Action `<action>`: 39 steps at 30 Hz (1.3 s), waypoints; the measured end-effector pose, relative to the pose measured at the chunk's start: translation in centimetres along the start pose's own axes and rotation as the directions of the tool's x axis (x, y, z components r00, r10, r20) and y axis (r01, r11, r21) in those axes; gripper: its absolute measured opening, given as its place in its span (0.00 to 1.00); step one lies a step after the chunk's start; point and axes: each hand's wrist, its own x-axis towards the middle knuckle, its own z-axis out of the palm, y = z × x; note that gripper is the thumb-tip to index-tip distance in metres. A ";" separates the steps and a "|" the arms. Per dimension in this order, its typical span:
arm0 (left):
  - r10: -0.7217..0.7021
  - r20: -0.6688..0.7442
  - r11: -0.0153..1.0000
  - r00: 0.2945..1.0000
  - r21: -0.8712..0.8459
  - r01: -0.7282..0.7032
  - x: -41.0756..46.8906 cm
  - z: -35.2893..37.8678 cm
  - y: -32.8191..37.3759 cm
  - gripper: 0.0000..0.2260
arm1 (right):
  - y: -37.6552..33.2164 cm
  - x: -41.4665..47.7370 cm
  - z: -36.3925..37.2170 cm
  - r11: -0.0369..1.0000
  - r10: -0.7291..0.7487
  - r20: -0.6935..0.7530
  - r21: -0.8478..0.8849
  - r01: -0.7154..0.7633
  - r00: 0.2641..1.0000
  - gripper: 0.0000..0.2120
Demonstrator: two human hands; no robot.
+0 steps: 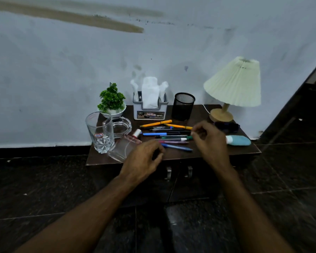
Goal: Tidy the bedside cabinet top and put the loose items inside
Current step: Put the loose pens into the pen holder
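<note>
Step in hand looks like gathering the pens (169, 136), scattered mid-top on the cabinet (244, 152). Left hand (144, 157) hovers at their near end, fingers loosely curled, holding nothing visible. Right hand (208, 137) at their right end, thumb and forefinger nearly pinched (whether on a pen, cannot tell). Next: bunch pens, then the mesh cup (183, 106) or the closed doors below. Dark object behind right hand unclear; door handles (179, 172) dim
</note>
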 end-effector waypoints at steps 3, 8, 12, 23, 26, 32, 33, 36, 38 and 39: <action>0.005 0.026 0.999 1.000 0.042 -0.006 -0.6 0.4 0.0 0.05 | 2.0 -2.8 0.5 0.991 0.066 0.104 -0.123 -0.053 0.992 0.06; 0.039 0.020 0.995 0.999 0.094 -0.041 -0.7 1.2 0.6 0.05 | 2.0 -2.5 0.6 0.971 0.105 0.190 -0.232 -0.059 0.976 0.09; 0.042 0.012 0.996 0.999 0.077 -0.042 -0.9 2.3 0.6 0.08 | 1.7 -1.8 0.5 0.950 0.124 0.273 -0.309 -0.035 0.954 0.08; 0.021 -0.041 0.998 0.999 -0.062 -0.024 -1.2 2.9 -0.1 0.07 | 2.4 -2.8 -0.9 0.930 0.189 0.260 0.263 -0.258 0.947 0.04; 0.019 -0.048 0.998 0.999 -0.052 -0.022 -1.1 3.1 -0.1 0.07 | 1.7 -2.8 -1.0 0.726 0.272 0.131 0.622 -0.292 0.954 0.04; 0.064 -0.027 0.998 0.998 0.008 -0.064 -0.7 3.1 -0.1 0.08 | -2.2 1.6 -0.9 0.589 0.342 -0.257 0.808 0.006 0.904 0.04; 0.071 -0.023 0.997 0.997 0.009 -0.071 -0.6 3.1 -0.1 0.09 | -2.7 3.1 -0.8 0.636 0.323 -0.331 0.770 0.056 0.886 0.04; 0.080 -0.019 0.997 0.997 -0.011 -0.080 -0.5 3.2 -0.2 0.09 | -3.2 7.9 -0.4 0.820 0.169 -0.496 0.550 0.158 0.852 0.03; 0.075 -0.025 0.996 0.997 -0.036 -0.076 -0.5 3.3 -0.4 0.09 | -2.9 10.8 0.3 0.904 0.069 -0.531 0.391 0.172 0.845 0.04; 0.075 -0.027 0.996 0.997 -0.044 -0.076 -0.5 3.4 -0.6 0.09 | -2.6 12.0 0.7 0.929 0.028 -0.526 0.328 0.173 0.850 0.04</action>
